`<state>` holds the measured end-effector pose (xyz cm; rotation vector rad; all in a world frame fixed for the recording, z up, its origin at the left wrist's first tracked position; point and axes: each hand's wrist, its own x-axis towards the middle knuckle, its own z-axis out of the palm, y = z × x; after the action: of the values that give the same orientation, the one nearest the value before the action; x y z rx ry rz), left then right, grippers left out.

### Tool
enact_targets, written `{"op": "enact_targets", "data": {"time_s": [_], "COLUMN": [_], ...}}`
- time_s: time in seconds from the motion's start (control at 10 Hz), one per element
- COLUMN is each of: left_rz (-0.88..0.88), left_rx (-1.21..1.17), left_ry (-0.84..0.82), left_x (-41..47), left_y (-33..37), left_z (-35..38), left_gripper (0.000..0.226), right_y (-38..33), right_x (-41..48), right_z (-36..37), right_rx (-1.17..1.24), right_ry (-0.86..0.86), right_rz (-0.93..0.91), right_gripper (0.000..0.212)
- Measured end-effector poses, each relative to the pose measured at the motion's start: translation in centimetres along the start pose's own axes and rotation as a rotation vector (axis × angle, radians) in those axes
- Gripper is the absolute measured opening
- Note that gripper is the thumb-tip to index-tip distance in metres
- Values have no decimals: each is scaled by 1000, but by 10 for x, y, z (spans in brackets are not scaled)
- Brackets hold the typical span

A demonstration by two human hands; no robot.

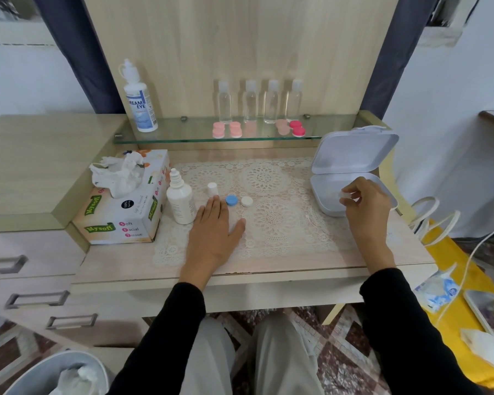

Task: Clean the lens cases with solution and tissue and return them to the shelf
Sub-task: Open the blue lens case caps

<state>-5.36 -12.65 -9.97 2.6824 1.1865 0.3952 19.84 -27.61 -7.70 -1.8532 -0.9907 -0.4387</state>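
Pinching white piece point(345, 198): right hand point(367, 206) | left hand point(213, 226) flat, empty | four bottles point(271, 102) | two caps point(231, 200)

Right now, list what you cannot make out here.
Head view only.
The small whitish piece in the right hand: fingers cover most of it.
The open white box floor: right hand hides part.
The small bottle label: print too small.
The bin: cut by bottom edge.
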Motion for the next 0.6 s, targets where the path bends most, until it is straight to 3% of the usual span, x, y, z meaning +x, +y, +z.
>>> {"op": "enact_targets", "data": {"time_s": [0.3,0.6], "left_rz": [1,-2], "left_rx": [8,-11], "left_ry": [3,5], "left_x": [0,0], "left_y": [0,0], "left_z": [-1,-1], "left_gripper": [71,72], "right_y": [-1,-10], "right_x": [-1,-3], "right_z": [-1,0], "right_rx": [-9,100], "right_ry": [9,14], "right_rz": [-2,169], "right_gripper": [24,22]}}
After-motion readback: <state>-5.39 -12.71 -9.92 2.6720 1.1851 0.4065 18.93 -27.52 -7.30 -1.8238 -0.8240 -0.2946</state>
